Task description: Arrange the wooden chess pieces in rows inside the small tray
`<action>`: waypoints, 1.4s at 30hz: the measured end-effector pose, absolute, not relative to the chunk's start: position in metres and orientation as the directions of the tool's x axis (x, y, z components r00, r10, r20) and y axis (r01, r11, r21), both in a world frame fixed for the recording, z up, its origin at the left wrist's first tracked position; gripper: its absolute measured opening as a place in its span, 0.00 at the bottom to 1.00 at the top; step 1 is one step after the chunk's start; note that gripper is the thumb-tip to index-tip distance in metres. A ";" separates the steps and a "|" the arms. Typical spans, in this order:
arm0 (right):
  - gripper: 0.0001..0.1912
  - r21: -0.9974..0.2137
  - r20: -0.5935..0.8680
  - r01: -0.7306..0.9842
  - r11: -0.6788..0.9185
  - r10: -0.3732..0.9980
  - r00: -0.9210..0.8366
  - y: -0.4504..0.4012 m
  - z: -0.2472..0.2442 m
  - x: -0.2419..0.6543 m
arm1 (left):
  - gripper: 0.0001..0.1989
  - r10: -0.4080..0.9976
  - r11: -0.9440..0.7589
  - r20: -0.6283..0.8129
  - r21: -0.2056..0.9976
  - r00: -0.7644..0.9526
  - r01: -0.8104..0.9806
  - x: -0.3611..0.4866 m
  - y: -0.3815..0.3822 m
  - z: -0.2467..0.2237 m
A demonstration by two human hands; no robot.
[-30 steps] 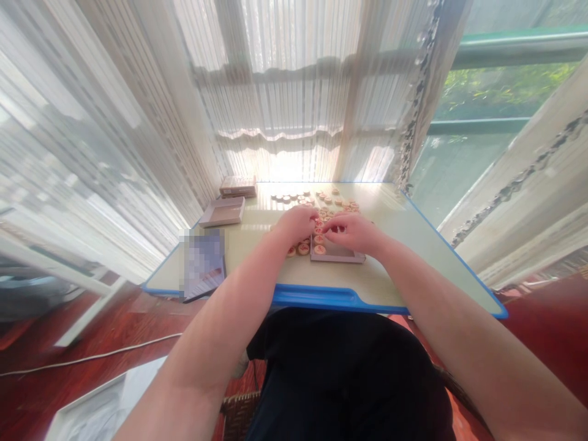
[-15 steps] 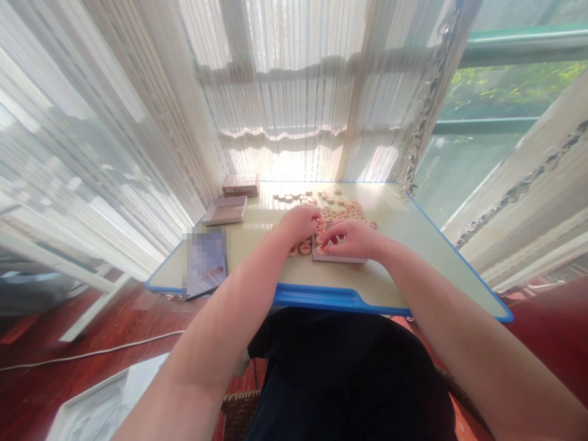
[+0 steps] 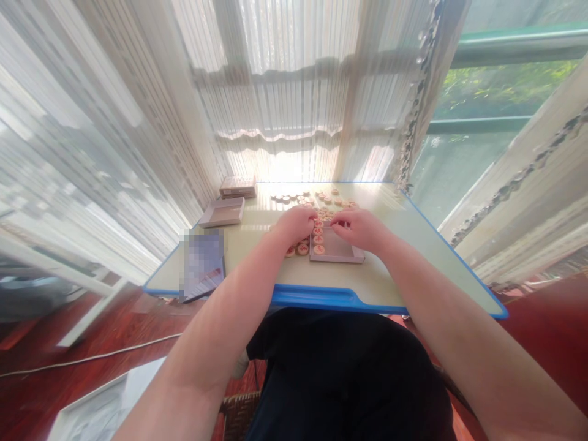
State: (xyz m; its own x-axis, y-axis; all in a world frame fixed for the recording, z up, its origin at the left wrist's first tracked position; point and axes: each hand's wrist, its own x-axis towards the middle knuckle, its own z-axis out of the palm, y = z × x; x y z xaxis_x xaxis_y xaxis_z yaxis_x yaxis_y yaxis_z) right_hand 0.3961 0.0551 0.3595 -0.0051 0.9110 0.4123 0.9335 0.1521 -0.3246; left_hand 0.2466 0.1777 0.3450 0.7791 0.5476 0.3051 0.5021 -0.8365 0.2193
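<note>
A shallow open box (image 3: 340, 258) lies near the front of the table, with a column of round wooden pieces (image 3: 318, 239) marked in red along its left side. My left hand (image 3: 297, 224) is at the box's upper left corner, its fingers curled; whatever they hold is hidden. Over the box's far edge is my right hand (image 3: 356, 227), thumb and forefinger pinched together, with no piece clearly visible between them. More round pieces (image 3: 302, 249) lie left of the box, and several (image 3: 326, 214) are scattered behind it.
At the back left of the table (image 3: 427, 257) sit a closed box (image 3: 237, 187) and an empty box lid (image 3: 223, 212). A tablet-like dark object (image 3: 204, 263), partly pixelated, lies at the left edge. A blue ledge (image 3: 316, 297) runs along the front.
My right hand has moved up from the box's lower left corner to its far edge, uncovering the lowest piece and the box floor. My left hand has barely moved.
</note>
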 end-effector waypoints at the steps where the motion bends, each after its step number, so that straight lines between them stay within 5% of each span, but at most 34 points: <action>1: 0.11 -0.313 0.401 0.940 0.138 0.916 -0.001 0.056 0.359 0.397 | 0.17 0.549 -0.836 0.304 0.218 0.779 0.504 0.247 0.177 0.345; 14: 0.17 -0.332 0.440 0.939 -0.095 0.864 0.243 0.073 0.336 0.428 | 0.18 0.688 -0.716 0.374 0.213 0.622 0.665 0.243 0.185 0.346; 21: 0.17 -0.406 0.435 0.898 -0.167 0.829 0.351 0.081 0.328 0.442 | 0.21 0.765 -0.645 0.138 0.160 0.630 0.748 0.241 0.185 0.341; 30: 0.15 -0.376 0.369 0.912 -0.161 0.877 0.307 0.082 0.329 0.439 | 0.20 0.769 -0.639 0.112 0.144 0.629 0.756 0.241 0.182 0.344; 33: 0.16 -0.388 0.354 0.880 -0.273 0.837 0.416 0.085 0.325 0.449 | 0.17 0.792 -0.608 0.118 0.241 0.599 0.756 0.242 0.188 0.342; 38: 0.23 -0.357 0.253 0.786 -0.504 0.758 0.601 0.091 0.317 0.468 | 0.23 0.911 -0.372 0.136 0.678 0.389 0.634 0.238 0.211 0.332; 42: 0.21 -0.391 0.213 0.761 -0.517 0.754 0.621 0.090 0.318 0.469 | 0.19 0.946 -0.291 0.165 0.812 0.277 0.507 0.233 0.224 0.327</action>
State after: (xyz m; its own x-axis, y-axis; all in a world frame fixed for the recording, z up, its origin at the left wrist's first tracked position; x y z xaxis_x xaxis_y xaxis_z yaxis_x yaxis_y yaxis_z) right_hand 0.4695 0.0900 0.3178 0.6214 0.7540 0.2129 0.7613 -0.5169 -0.3914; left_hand 0.2329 0.2242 0.3270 0.2775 0.9464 0.1655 0.5068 -0.2905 0.8116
